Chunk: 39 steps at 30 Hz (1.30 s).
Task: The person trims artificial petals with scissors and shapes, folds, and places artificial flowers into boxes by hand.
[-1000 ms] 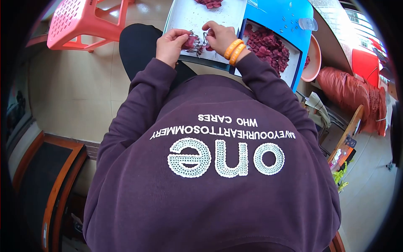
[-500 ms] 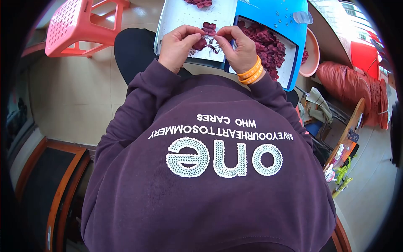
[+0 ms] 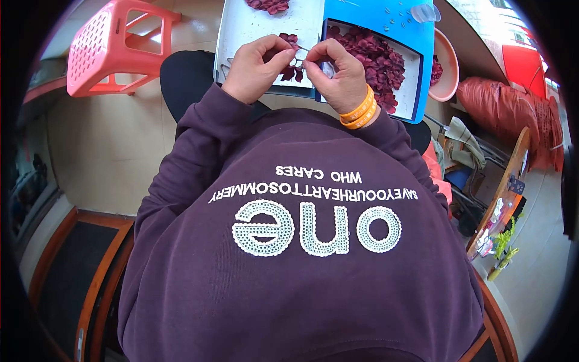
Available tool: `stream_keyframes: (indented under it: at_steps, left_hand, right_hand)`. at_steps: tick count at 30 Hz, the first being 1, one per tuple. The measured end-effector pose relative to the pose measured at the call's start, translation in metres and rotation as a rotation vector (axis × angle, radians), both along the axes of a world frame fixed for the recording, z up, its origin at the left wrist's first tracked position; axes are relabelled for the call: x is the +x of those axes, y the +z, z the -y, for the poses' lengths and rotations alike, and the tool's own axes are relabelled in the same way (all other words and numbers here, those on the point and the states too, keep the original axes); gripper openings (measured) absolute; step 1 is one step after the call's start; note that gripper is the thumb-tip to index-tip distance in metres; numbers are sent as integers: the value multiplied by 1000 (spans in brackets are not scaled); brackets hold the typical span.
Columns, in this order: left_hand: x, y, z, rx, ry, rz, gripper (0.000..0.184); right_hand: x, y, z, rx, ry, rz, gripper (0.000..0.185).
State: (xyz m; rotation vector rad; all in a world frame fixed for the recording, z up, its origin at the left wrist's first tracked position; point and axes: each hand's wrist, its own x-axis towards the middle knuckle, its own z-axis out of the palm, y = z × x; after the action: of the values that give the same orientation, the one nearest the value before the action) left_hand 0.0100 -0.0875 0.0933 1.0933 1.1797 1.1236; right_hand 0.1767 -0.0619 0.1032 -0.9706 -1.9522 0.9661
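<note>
Over the near part of a white tray (image 3: 232, 36), my left hand (image 3: 259, 67) pinches a thin stem between thumb and forefinger. My right hand (image 3: 338, 72), with orange bands at the wrist, has its thumb and forefinger closed on the same thin stem piece, close to the left fingertips. Dark red petals (image 3: 292, 73) hang just below the fingers, and another dark red flower (image 3: 289, 40) shows beyond them. How the petals join the stem is too small to tell. Right of my hands, a box holds a heap of dark red flowers (image 3: 377, 63).
The tray and box rest on a blue surface (image 3: 365, 13) with small clear bits and a clear plastic cup (image 3: 425, 12). More flowers (image 3: 266, 5) lie at the tray's far end. A pink basin (image 3: 446, 75) stands right, a pink stool (image 3: 114, 42) left.
Both hands have come close together, and the right has turned its fingers toward the left. The tray, box and stool sit further left or lower in view as the camera shifted.
</note>
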Motion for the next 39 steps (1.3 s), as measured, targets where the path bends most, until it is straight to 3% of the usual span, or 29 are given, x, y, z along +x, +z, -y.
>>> stream_keyframes:
  at_steps: [10,15,19,25,29,34,39]
  left_hand:
    - [28,-4,9,130,92,-168,3]
    - [32,-8,9,298,86,-268,8]
    - [32,-2,5,156,173,208,17]
    - [29,1,2,-107,300,397,22]
    - [33,9,1,-127,345,499,21]
    - [39,7,1,-59,345,405,19]
    - [47,13,4,-54,386,284,17]
  right_hand:
    - [12,-1,7,-186,-56,-71,14]
    - [14,5,10,-423,-99,-200,10]
    - [18,1,12,-520,-148,-152,9]
    - [17,1,11,-206,-192,8,7]
    - [12,8,9,543,-247,393,8]
    - [7,-6,6,361,-41,97,10]
    - [12,-4,13,48,-93,176,9]
